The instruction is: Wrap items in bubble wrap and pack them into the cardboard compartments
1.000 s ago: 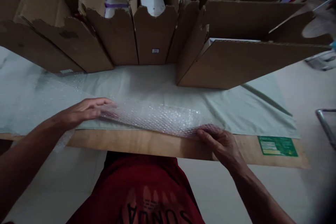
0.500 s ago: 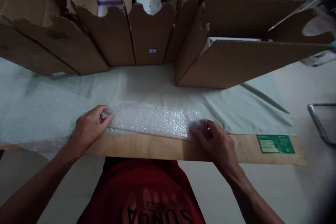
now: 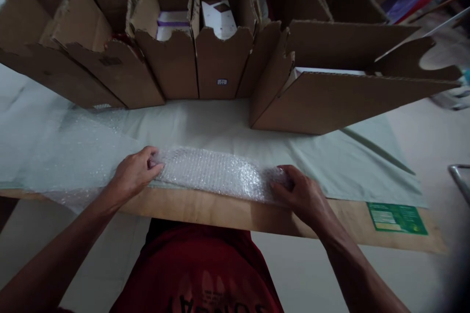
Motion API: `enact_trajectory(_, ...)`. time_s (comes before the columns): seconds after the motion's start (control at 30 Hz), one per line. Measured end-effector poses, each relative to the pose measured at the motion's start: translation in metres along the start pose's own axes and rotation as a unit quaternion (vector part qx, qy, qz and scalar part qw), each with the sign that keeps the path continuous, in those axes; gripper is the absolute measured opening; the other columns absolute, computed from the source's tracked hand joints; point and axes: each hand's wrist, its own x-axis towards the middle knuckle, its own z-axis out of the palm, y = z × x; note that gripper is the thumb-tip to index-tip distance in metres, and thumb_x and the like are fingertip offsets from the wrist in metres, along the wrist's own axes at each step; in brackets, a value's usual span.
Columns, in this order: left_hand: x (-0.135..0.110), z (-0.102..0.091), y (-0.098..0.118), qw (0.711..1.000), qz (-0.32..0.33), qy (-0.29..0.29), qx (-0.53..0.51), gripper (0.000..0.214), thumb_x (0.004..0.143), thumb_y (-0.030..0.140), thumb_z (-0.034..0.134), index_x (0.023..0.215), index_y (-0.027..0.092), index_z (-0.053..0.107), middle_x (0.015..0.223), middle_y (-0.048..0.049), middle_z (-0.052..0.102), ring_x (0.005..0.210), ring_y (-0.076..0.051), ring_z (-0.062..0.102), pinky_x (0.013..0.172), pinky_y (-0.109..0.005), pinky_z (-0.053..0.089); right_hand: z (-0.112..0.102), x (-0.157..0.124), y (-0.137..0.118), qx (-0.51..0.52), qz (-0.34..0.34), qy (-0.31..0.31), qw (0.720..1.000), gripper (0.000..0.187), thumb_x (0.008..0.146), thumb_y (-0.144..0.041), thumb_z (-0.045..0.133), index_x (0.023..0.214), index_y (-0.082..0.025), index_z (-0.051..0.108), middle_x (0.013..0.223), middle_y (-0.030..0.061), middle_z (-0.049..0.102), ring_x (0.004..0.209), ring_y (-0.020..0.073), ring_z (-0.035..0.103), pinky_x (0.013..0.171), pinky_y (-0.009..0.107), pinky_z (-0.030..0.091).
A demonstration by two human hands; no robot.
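Observation:
A long, flat fold of clear bubble wrap (image 3: 216, 172) lies along the near edge of the cloth, partly over the wooden edge. My left hand (image 3: 135, 172) pinches its left end between thumb and fingers. At the opposite end, my right hand (image 3: 303, 195) has its thumb and fingers closed on the wrap. Whether anything lies inside the fold cannot be made out. A loose, wider sheet of bubble wrap (image 3: 84, 149) spreads to the left, beneath my left forearm, and hangs over the table's front edge.
Several cardboard file boxes (image 3: 167, 66) stand in a row at the back, some with small cartons inside. One bigger cardboard box (image 3: 352, 105) juts forward on the right. A green label (image 3: 397, 218) is on the wooden edge (image 3: 220, 210). Pale green cloth (image 3: 205, 122) covers the table.
The view has tilted and shifted, so the boxes appear lower. Both hands keep hold of the bubble wrap; the right fingers have closed further round its end.

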Motion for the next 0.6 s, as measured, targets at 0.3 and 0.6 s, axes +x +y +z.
enact_trajectory(0.3, 0.065, -0.038, 0.038, 0.966, 0.181, 0.187, -0.001, 0.045, 0.088, 0.025, 0.06, 0.132, 0.021, 0.062, 0.099, -0.0059, 0.071, 0.101, -0.027, 0.065, 0.098, -0.04, 0.048, 0.013, -0.065, -0.013, 0.157, -0.068, 0.1, 0.98, 0.066, 0.091, -0.045, 0.065, 0.151, -0.024, 0.048, 0.072, -0.001, 0.062, 0.052, 0.0167, 0.051, 0.051, 0.031, 0.049)
enact_trajectory(0.6, 0.0, 0.018, 0.051, 0.871, 0.465, 0.161, -0.004, 0.048, 0.087, 0.01, 0.055, 0.135, 0.014, 0.058, 0.144, -0.0188, 0.058, 0.141, -0.034, 0.047, 0.118, -0.055, 0.038, 0.053, -0.087, -0.018, 0.31, 0.014, -0.011, 0.951, 0.065, 0.092, -0.046, 0.067, 0.153, -0.029, 0.051, 0.089, 0.0055, 0.073, 0.071, 0.0242, 0.07, 0.063, 0.038, 0.062)
